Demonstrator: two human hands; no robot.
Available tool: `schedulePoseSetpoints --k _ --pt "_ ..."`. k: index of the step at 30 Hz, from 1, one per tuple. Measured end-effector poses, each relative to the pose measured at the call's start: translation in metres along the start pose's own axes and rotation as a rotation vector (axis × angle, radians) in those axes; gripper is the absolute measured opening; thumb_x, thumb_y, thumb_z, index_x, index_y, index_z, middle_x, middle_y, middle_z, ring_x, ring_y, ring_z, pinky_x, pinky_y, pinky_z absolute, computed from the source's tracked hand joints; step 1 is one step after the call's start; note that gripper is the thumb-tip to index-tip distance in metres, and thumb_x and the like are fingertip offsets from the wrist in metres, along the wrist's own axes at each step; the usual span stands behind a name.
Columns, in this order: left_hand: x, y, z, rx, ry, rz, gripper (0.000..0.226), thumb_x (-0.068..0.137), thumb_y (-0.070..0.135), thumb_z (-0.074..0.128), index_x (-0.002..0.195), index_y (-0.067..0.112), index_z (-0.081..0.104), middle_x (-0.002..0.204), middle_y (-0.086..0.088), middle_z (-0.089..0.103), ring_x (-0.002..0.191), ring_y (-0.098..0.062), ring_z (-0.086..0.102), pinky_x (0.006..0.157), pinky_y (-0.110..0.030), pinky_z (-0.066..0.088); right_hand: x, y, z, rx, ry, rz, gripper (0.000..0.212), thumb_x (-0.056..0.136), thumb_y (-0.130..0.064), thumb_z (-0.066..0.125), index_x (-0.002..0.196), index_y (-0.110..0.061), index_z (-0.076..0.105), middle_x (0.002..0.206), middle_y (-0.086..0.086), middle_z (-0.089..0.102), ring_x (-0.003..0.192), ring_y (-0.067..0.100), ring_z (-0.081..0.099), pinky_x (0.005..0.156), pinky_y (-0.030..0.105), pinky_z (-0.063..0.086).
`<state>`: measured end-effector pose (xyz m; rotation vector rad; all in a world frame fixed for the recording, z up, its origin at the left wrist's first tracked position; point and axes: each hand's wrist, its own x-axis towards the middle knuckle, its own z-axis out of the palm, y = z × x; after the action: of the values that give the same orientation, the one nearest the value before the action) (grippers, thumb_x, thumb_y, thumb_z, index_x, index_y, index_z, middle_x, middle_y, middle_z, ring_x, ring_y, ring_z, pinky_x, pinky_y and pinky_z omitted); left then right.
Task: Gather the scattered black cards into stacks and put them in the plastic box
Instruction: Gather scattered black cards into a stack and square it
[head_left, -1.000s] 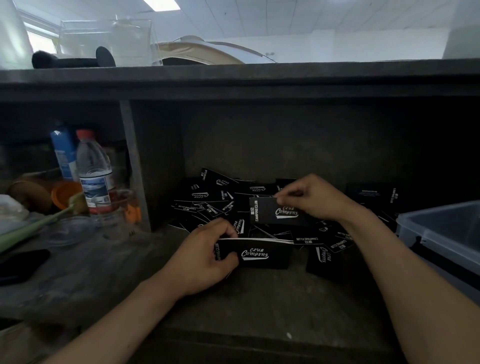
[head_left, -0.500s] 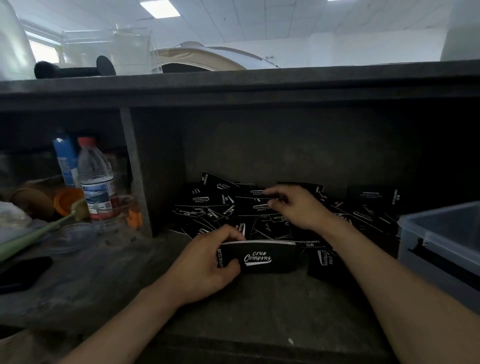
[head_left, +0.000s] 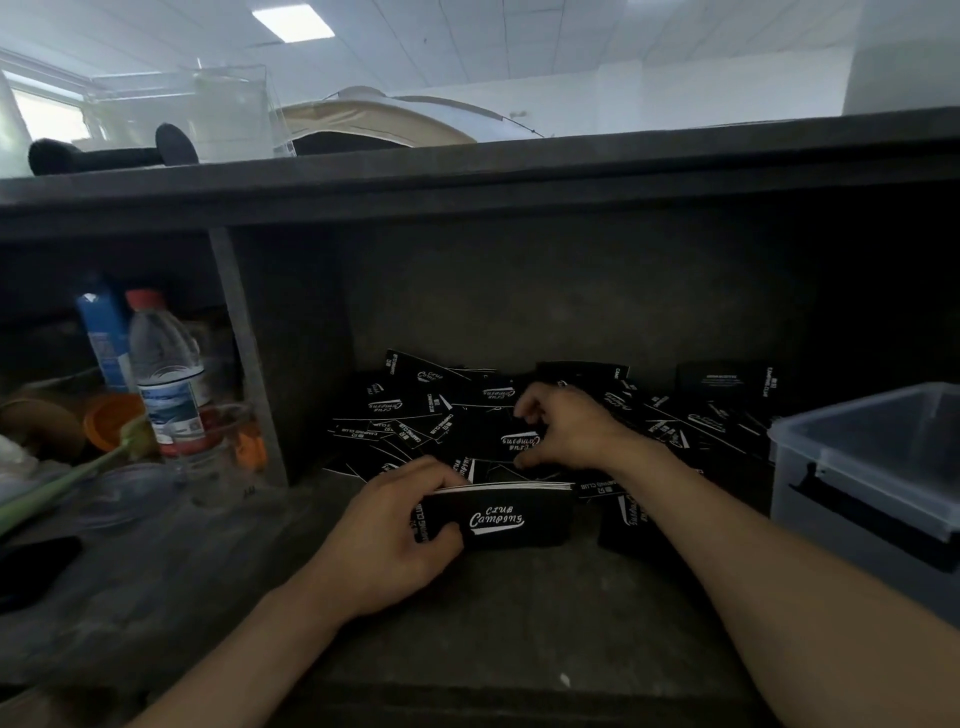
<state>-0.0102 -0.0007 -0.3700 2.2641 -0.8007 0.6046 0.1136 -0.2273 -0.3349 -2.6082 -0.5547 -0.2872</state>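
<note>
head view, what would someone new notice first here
The heap of black cards with white lettering, spilled across the middle of the dark shelf, catches the eye first. Just in front of it, the left hand grips a squared stack, while the right hand pinches a loose card in the heap. A clear plastic box sits at the right edge.

Both forearms reach forward; left hand (head_left: 384, 535) grips a card stack (head_left: 514, 519), right hand (head_left: 571, 431) farther ahead, fingers curled, pinching a card (head_left: 519, 441)
</note>
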Motion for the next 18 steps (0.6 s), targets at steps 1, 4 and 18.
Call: schedulePoseSetpoints --k 1,4,18 --pt "0.000 0.000 0.000 0.002 -0.002 -0.001 0.018 0.077 0.028 0.062 0.095 0.026 0.067 0.093 0.013 0.064 0.087 -0.008 0.066 0.075 -0.029 0.053 0.000 -0.001 -0.003 0.039 -0.006 0.011 0.063 0.055 -0.033 0.091 0.110 -0.030 0.060 0.096 -0.010 0.059 0.093 0.011 0.058 0.081 0.027 0.050" --pt "0.000 0.000 0.000 0.017 0.002 -0.009 0.013 0.077 0.026 0.063 0.091 0.026 0.066 0.090 0.013 0.063 0.086 -0.010 0.065 0.074 -0.031 0.053 0.000 0.000 -0.018 0.090 0.067 -0.036 0.045 0.065 -0.026 0.088 0.106 -0.029 0.068 0.080 -0.015 0.057 0.074 0.004 0.055 0.072 0.023 0.042" --pt "0.001 -0.005 -0.001 0.031 0.136 -0.112 0.021 0.069 0.038 0.058 0.090 0.036 0.055 0.099 0.018 0.056 0.092 -0.005 0.060 0.075 -0.020 0.048 -0.027 -0.021 -0.047 0.855 -0.108 0.079 0.019 0.089 -0.009 0.066 0.105 -0.018 0.065 0.105 0.011 0.069 0.086 0.019 0.070 0.069 0.033 0.060"
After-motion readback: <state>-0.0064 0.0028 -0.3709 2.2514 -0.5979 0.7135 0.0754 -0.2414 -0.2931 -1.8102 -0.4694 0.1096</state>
